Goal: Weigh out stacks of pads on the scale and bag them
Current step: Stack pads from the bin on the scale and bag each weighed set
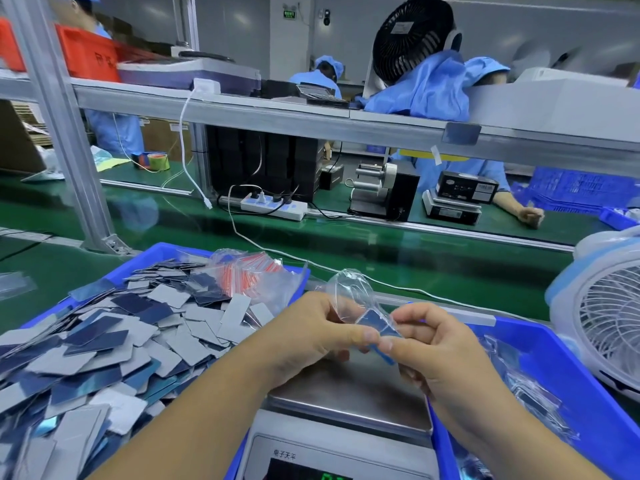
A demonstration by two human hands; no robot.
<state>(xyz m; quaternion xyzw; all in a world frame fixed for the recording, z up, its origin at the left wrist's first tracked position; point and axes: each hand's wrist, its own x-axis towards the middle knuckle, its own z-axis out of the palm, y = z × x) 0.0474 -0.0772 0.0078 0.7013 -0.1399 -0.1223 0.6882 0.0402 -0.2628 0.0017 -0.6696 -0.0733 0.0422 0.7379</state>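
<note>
**Bagging a weighed stack**

Head view: left hand (322, 327) and right hand (436, 344) fingers pinch bag (353, 292) with pads (375, 322) inside, above scale (346, 393). Loose pads at 9 o'clock. Next, likely: seal, drop in 3 o'clock bin (554, 368).

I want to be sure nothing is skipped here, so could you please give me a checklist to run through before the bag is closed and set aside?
1. Stack of pads inside the clear bag: partly in, lower end still at the opening; not ok yet.
2. Grip: left hand and right hand both pinch the bag's mouth; ok.
3. Scale platform free for the next stack: ok.
4. Scale display zeroed: cut off at the frame edge; cannot tell.
5. Right-hand blue bin ready to receive the bag: holds clear bags, room left; ok.
6. Loose pads within reach in the left bin: ok.
</note>
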